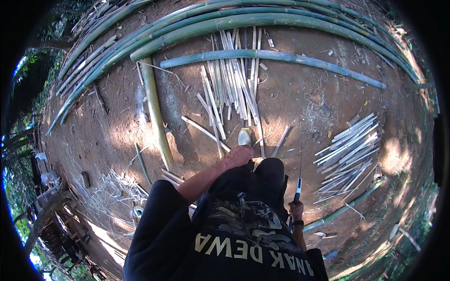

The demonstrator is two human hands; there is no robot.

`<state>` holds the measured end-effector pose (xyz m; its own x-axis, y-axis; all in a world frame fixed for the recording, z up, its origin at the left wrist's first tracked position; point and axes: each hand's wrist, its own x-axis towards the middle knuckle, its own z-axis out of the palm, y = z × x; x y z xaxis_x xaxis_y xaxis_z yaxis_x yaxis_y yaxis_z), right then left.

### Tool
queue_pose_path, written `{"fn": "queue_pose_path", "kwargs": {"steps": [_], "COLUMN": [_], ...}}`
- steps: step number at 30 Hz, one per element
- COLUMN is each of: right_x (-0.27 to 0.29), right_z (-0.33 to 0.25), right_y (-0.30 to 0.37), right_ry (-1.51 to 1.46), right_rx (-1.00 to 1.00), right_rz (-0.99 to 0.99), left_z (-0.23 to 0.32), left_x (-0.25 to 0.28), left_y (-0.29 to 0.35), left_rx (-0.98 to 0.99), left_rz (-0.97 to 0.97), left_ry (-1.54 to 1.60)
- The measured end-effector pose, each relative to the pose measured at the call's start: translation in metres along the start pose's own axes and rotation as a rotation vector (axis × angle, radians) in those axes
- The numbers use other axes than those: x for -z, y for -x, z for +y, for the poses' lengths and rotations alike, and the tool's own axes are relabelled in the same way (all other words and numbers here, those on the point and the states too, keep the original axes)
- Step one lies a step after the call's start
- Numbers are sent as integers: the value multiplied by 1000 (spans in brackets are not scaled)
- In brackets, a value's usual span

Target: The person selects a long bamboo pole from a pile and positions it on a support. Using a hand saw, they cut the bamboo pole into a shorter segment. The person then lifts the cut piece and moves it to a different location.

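Note:
My left hand [240,156] is curled closed in front of my dark-clothed knees, its back toward me. What its fingers hold, if anything, is hidden. Just beyond it is a pale rounded thing with a yellow edge [244,136], whose kind I cannot make out. Low on my right side, my right hand [296,211] grips a hand tool [298,188] by its black and white handle. Its long, thin blade points forward and looks edge-on. Split bamboo strips [229,75] lie in a fan on the ground ahead of my left hand.
Long green bamboo poles [225,22] span the far side. A shorter bamboo pole [276,56] lies across the strips. A yellowish pole [154,112] runs toward me on the left. Stacked strips [349,154] lie at right, and shavings [110,192] at left.

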<state>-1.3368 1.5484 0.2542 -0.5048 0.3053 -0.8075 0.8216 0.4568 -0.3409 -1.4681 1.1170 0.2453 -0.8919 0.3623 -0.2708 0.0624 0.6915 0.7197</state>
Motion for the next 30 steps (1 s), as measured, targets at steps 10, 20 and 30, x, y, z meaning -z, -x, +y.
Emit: {"fn": "queue_pose_path", "kwargs": {"steps": [10,20,30], "right_x": [57,29,59], "right_z": [-160,-303,-355], "right_y": [-72,-147,-194], "right_ry": [661,908,1168], "right_rx": [443,502,473], "right_rz": [70,-318,-460], "left_z": [-77,-52,8], "left_x": [-66,-137,-129], "left_y": [51,53,-45], "left_rx": [604,916,999], "left_rz": [202,286,547], "left_ry": [248,398,876]}}
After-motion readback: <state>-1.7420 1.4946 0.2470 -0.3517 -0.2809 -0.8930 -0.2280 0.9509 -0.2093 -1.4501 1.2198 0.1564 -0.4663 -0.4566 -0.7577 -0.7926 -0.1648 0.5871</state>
